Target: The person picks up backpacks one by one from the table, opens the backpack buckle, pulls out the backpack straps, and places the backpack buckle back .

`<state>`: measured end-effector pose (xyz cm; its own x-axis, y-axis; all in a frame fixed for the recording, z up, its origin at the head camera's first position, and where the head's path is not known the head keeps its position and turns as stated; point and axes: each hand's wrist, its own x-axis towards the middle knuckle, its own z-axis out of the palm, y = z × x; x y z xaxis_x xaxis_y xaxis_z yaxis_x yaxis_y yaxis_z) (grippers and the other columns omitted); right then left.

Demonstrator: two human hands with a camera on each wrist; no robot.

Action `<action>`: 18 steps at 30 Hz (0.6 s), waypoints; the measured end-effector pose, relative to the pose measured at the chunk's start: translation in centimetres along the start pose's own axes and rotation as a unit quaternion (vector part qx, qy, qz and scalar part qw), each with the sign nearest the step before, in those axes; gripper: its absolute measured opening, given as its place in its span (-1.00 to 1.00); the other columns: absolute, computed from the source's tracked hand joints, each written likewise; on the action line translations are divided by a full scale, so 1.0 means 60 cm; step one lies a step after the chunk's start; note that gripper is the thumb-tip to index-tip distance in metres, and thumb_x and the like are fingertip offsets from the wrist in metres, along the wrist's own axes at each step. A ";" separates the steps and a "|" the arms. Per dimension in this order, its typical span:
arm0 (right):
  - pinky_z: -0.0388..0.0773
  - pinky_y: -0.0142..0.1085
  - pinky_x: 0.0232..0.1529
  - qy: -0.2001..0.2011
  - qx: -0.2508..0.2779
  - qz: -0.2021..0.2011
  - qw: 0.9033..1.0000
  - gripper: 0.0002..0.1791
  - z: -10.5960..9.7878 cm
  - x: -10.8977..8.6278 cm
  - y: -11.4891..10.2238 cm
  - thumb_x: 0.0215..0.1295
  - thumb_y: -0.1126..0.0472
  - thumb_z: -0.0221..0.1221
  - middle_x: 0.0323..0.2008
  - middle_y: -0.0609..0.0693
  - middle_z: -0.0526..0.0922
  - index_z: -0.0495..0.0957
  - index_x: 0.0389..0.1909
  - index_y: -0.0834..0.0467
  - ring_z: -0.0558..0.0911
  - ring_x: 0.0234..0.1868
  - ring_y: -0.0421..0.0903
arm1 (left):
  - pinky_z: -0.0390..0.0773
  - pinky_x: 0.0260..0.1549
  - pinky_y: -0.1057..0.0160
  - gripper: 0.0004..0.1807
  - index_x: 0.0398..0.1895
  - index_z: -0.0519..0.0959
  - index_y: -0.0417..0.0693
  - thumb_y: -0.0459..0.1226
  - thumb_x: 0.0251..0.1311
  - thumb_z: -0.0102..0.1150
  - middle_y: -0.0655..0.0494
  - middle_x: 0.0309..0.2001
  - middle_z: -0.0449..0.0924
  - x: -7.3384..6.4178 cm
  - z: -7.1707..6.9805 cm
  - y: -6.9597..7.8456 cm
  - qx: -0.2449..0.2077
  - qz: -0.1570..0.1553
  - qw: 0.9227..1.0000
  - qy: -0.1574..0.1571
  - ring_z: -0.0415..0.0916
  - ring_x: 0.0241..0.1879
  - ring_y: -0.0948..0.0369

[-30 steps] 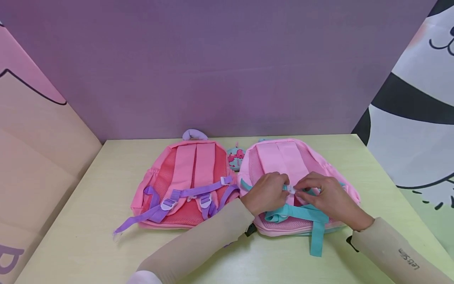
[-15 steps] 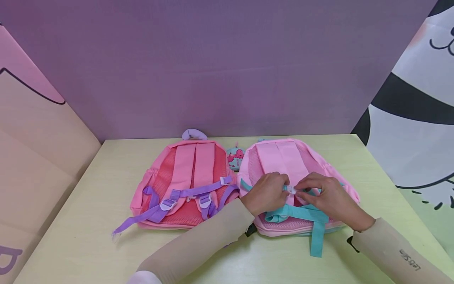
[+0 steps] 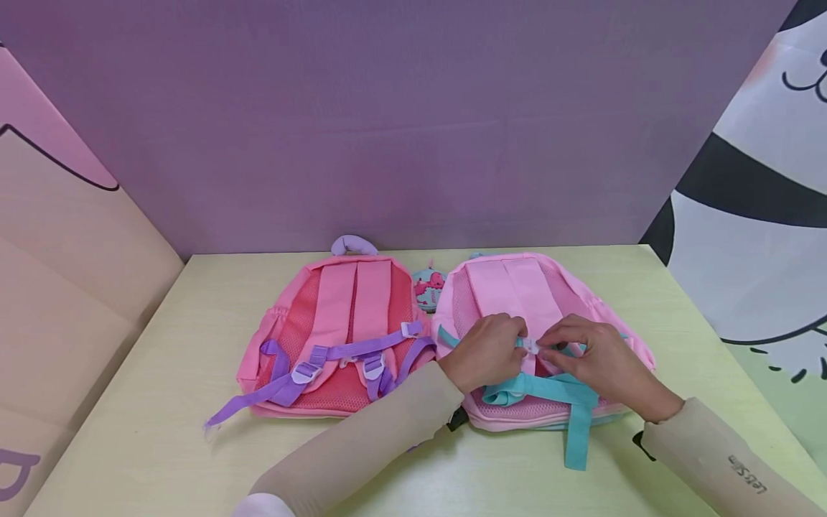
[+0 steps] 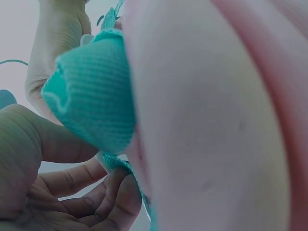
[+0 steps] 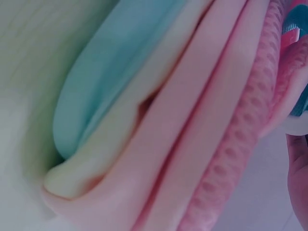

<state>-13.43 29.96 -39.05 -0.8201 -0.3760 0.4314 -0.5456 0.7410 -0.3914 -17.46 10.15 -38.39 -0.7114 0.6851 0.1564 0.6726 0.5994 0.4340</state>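
A light pink backpack [image 3: 517, 283] lies on the table with its shoulder straps facing up. Across its lower half, a small white buckle [image 3: 530, 345] on a teal strap sits between the two hands. My left hand [image 3: 487, 350] grips the strap and the buckle's left side with curled fingers. From the other side, the thumb and forefinger of my right hand [image 3: 593, 357] pinch the buckle's right end. Loose teal webbing [image 3: 555, 388] hangs over the bag's bottom edge. Close up in the left wrist view, a folded teal strap [image 4: 98, 91] covers part of the fingers.
To the left lies a coral pink backpack [image 3: 373, 287] with purple straps [image 3: 258, 395] trailing onto the table [image 3: 161, 359]. A small round teal and pink pouch [image 3: 429, 289] sits between the bags. A purple panel [image 3: 413, 129] stands behind, with printed panels at both sides.
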 end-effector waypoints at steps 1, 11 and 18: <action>0.52 -0.42 -0.29 0.001 0.001 0.000 1.000 -0.70 0.000 0.000 0.000 -0.16 0.32 0.49 -0.35 -0.31 0.63 0.70 -0.36 -0.01 0.56 -0.28 -0.29 | 0.37 -0.39 0.52 -0.79 -0.14 0.59 -0.11 -0.25 0.17 0.23 0.20 -0.34 0.53 0.000 0.000 0.000 -0.001 0.000 1.000 -0.001 0.40 -0.38 0.38; 0.44 -0.54 -0.23 0.005 0.010 -0.017 1.000 -0.67 -0.003 -0.003 0.004 -0.19 0.38 0.48 -0.35 -0.30 0.63 0.70 -0.36 0.00 0.54 -0.26 -0.29 | 0.35 -0.41 0.52 -0.79 -0.14 0.58 -0.12 -0.25 0.17 0.23 0.20 -0.35 0.51 0.000 0.000 0.002 -0.005 -0.005 1.000 -0.007 0.37 -0.41 0.38; 0.46 -0.52 -0.25 0.001 0.004 -0.010 1.000 -0.66 -0.003 -0.006 0.006 -0.20 0.39 0.48 -0.33 -0.29 0.62 0.70 -0.36 0.00 0.53 -0.25 -0.29 | 0.34 -0.39 0.52 -0.79 -0.14 0.59 -0.10 -0.25 0.17 0.23 0.20 -0.35 0.52 -0.001 0.002 0.001 -0.002 -0.007 1.000 -0.004 0.38 -0.39 0.38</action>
<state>-13.30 30.50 -39.19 -0.8091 -0.3895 0.4399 -0.5629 0.7286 -0.3902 -17.36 10.19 -38.46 -0.7194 0.6797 0.1429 0.6615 0.6079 0.4391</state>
